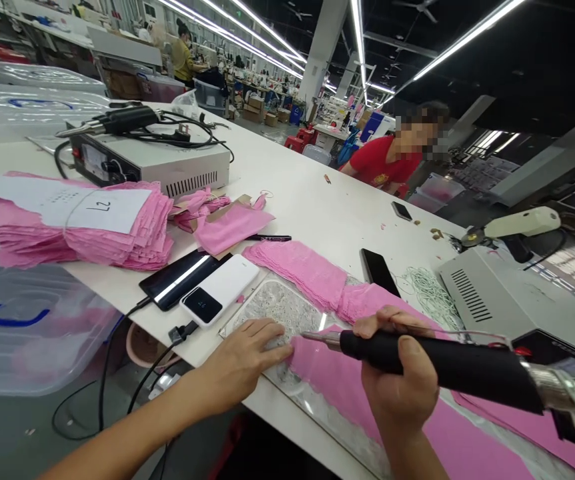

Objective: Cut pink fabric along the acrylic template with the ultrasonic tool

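My right hand (398, 373) is closed around a black-handled cutting tool (447, 363) whose metal tip (312, 337) points left over a glass plate (277, 300). My left hand (247, 357) lies flat with fingers stretched out, pressing the edge of a pink fabric piece (327, 373) on that plate. More pink fabric pieces (307, 267) lie in a row just beyond the plate.
A stack of pink pieces with a paper label (67, 223) sits at left by a grey power unit (157, 163). A phone (180, 279) and a white power bank (220, 290) lie near the plate. Another phone (378, 270), a second unit (497, 300). A person in red (382, 163) sits opposite.
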Motion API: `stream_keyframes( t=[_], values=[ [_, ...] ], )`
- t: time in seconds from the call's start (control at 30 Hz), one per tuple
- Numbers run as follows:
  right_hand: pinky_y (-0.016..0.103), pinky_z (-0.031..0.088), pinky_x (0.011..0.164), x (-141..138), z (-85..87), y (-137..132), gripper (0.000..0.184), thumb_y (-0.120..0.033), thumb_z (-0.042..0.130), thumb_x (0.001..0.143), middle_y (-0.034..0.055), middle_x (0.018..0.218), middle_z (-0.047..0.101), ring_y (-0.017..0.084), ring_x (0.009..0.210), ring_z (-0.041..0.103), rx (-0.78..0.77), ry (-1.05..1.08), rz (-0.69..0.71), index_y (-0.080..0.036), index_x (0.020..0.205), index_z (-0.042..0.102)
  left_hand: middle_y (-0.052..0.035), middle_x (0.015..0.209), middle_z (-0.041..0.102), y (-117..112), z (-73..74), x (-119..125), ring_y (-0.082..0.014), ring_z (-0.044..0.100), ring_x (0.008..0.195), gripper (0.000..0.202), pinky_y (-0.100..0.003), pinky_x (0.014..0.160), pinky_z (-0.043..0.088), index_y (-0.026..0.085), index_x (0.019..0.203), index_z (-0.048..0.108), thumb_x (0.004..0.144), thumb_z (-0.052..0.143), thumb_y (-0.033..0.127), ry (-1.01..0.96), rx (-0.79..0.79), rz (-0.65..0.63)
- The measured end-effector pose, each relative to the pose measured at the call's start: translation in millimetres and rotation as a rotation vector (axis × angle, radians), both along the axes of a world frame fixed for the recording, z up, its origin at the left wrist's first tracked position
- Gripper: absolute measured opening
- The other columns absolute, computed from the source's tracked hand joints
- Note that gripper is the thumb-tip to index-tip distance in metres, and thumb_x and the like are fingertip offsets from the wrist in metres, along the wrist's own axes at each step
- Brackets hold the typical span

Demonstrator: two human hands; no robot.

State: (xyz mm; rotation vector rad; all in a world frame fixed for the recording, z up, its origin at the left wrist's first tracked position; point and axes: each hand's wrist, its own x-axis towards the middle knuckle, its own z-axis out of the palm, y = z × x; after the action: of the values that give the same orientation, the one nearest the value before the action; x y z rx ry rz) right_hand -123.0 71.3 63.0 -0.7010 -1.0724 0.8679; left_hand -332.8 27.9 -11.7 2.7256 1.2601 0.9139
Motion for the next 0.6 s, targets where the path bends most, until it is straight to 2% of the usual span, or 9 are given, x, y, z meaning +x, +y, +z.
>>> stream_keyframes(
  t=[0.1, 0.2, 0.27, 0.37, 0.47, 0.6],
  values=[
    [0.033, 0.053, 0.063, 19, 12.9, 7, 0.017, -0.031, 0.065, 0.068, -0.0019, 0.080, 0.057, 0.011, 0.057, 0.057, -0.030, 0.051, -0.121, -0.019, 0.079, 0.061, -0.0104, 0.122, 0.063, 0, 3.9, -3, -0.0225, 0.056, 0.119, 0.067, -0.040, 0.094, 0.053, 0.020, 0.122, 0.060, 0.068, 0.035, -0.011, -0.052, 0.043, -0.033],
    [0.032, 0.052, 0.062, 36, 18.7, 15, 0.020, -0.033, 0.067, 0.065, -0.0023, 0.078, 0.057, 0.011, 0.057, 0.057, -0.048, 0.064, -0.212, -0.019, 0.078, 0.060, -0.0099, 0.133, 0.060, -1, 13.4, -4, -0.0249, 0.049, 0.132, 0.049, -0.044, 0.103, 0.049, 0.021, 0.125, 0.060, 0.086, 0.040, -0.001, -0.047, 0.005, -0.122],
    [0.031, 0.051, 0.060, 43, 15.5, 20, 0.020, -0.033, 0.066, 0.067, -0.0022, 0.077, 0.057, 0.011, 0.057, 0.057, -0.040, 0.046, -0.247, -0.019, 0.079, 0.060, -0.0085, 0.138, 0.057, -1, 18.3, -3, -0.0267, 0.044, 0.137, 0.038, -0.047, 0.108, 0.044, 0.022, 0.127, 0.060, 0.093, 0.046, 0.011, -0.013, -0.041, -0.154],
    [0.032, 0.050, 0.061, 45, 4.2, 26, 0.019, -0.033, 0.065, 0.070, -0.0016, 0.075, 0.058, 0.013, 0.060, 0.058, -0.031, 0.010, -0.265, -0.018, 0.080, 0.060, -0.0071, 0.141, 0.056, 0, 19.3, -2, -0.0286, 0.042, 0.139, 0.034, -0.049, 0.111, 0.040, 0.023, 0.130, 0.058, 0.097, 0.050, 0.023, 0.019, -0.075, -0.152],
    [0.033, 0.050, 0.065, 45, -4.7, 29, 0.020, -0.035, 0.065, 0.071, -0.0015, 0.072, 0.059, 0.014, 0.062, 0.059, -0.029, 0.001, -0.262, -0.018, 0.081, 0.060, -0.0053, 0.142, 0.055, 0, 16.2, -2, -0.0292, 0.042, 0.139, 0.034, -0.050, 0.111, 0.039, 0.025, 0.131, 0.058, 0.098, 0.051, 0.027, 0.022, -0.089, -0.147],
    [0.036, 0.051, 0.067, 44, -6.3, 29, 0.021, -0.036, 0.066, 0.070, -0.0016, 0.070, 0.060, 0.014, 0.060, 0.059, -0.029, -0.002, -0.247, -0.018, 0.081, 0.061, -0.0051, 0.141, 0.056, 0, 15.6, -2, -0.0299, 0.042, 0.139, 0.034, -0.051, 0.112, 0.038, 0.025, 0.132, 0.058, 0.098, 0.051, 0.028, 0.041, -0.101, -0.151]
  ],
)
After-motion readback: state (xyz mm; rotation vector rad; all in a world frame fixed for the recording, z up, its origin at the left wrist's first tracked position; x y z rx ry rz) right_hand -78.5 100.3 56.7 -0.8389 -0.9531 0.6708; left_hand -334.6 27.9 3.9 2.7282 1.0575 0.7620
